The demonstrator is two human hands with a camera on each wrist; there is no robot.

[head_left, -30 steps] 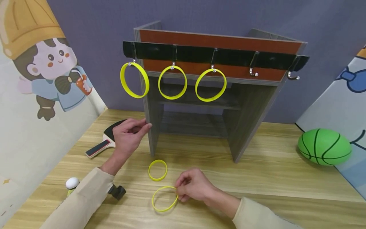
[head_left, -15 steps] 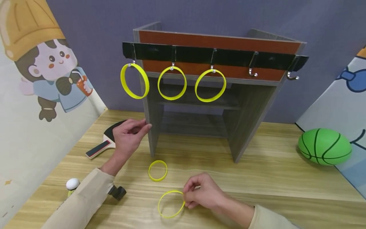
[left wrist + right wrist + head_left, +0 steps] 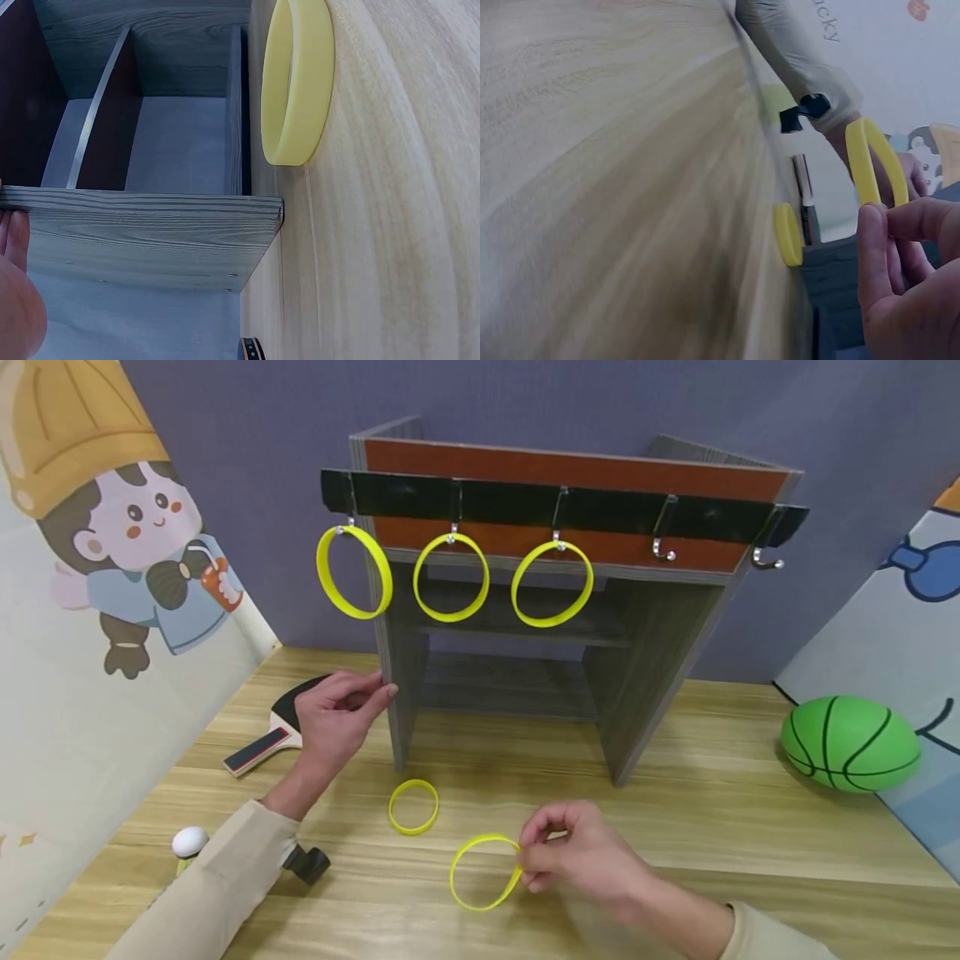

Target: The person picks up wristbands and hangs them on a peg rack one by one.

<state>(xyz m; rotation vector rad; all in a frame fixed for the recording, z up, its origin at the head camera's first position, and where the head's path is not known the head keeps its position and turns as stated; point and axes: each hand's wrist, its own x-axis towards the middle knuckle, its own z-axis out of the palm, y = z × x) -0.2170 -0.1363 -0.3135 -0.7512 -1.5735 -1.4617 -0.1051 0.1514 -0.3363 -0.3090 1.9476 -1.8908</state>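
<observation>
My right hand [image 3: 585, 856] pinches a thin yellow wristband [image 3: 452, 875] by its right edge, above the table in front of the grey shelf unit [image 3: 645, 643]. Thumb and fingertips meet on this band in the right wrist view. With my left hand [image 3: 335, 714] I grip the front edge of the unit's left side panel [image 3: 396, 727]. A second yellow wristband [image 3: 412, 832] lies on the table between the hands. Three more hang from the left hooks of the black rail [image 3: 510, 502]; the fourth hook [image 3: 662, 553] and fifth hook [image 3: 768, 562] are bare.
A table tennis bat [image 3: 258, 752] lies left of the unit, partly behind my left hand. Nearer the left edge sits a white ball-like object [image 3: 190, 842], partly covered by the sleeve. A green ball [image 3: 851, 743] rests at the right by the wall.
My right hand has carried the pinched wristband to the right, dipping slightly and then rising a little. The left hand stays on the side panel.
</observation>
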